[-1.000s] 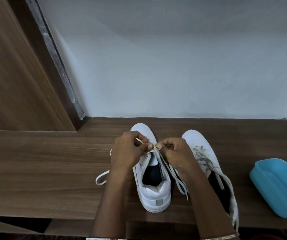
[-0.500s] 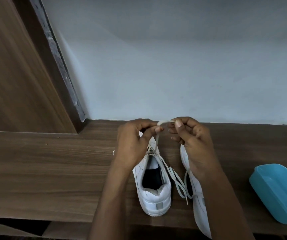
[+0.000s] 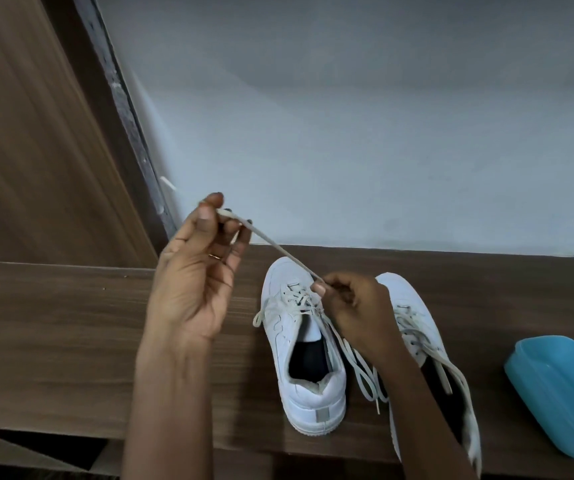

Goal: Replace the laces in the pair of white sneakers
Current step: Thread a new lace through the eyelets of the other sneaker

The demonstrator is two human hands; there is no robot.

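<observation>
Head view: your left hand [image 3: 194, 282] is held up left of the shoes, thumb and fingers pinching the end of a white lace [image 3: 278, 249]. The lace runs taut down to your right hand [image 3: 356, 306], which pinches it at the eyelets of the centre sneaker [image 3: 313, 400] on the wooden tabletop [image 3: 53, 323]. The second sneaker [image 3: 400, 289] stands just beside it, partly under your right forearm. A blue plastic container [image 3: 562, 393] lies further right.

Colours, bench top
Sneakers [image 3: 278, 327] white, grey heel tab [image 3: 321, 417]; laces [image 3: 271, 244] off-white; table [image 3: 53, 323] brown wood-grain; container [image 3: 562, 393] light blue; wall [image 3: 348, 133] pale grey.
</observation>
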